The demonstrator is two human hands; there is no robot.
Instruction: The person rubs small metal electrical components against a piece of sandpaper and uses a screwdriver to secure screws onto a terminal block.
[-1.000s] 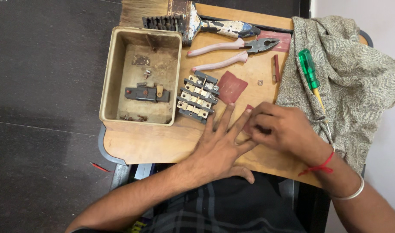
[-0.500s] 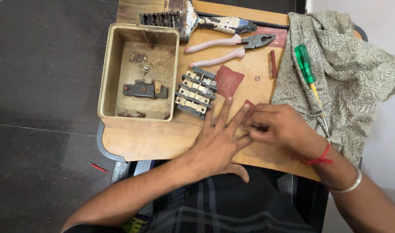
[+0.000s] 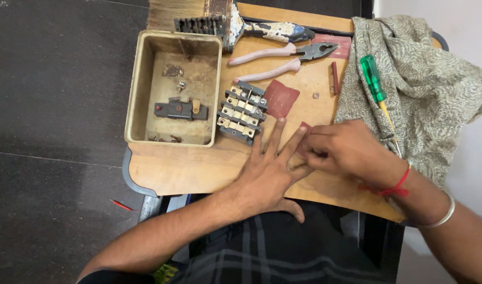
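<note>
A: Hands?
B: Left hand (image 3: 270,171) flat, fingers spread on the board (image 3: 183,168). Right hand (image 3: 343,150) pinches a small red piece (image 3: 304,127) against the left fingers.
A: Room?
B: Terminal block (image 3: 242,111) just beyond the fingertips; bare board toward the near-left edge.

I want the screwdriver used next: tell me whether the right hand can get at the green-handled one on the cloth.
Probably yes. The green-handled screwdriver lies uncovered on the cloth, just beyond the right hand, with nothing between them.
</note>
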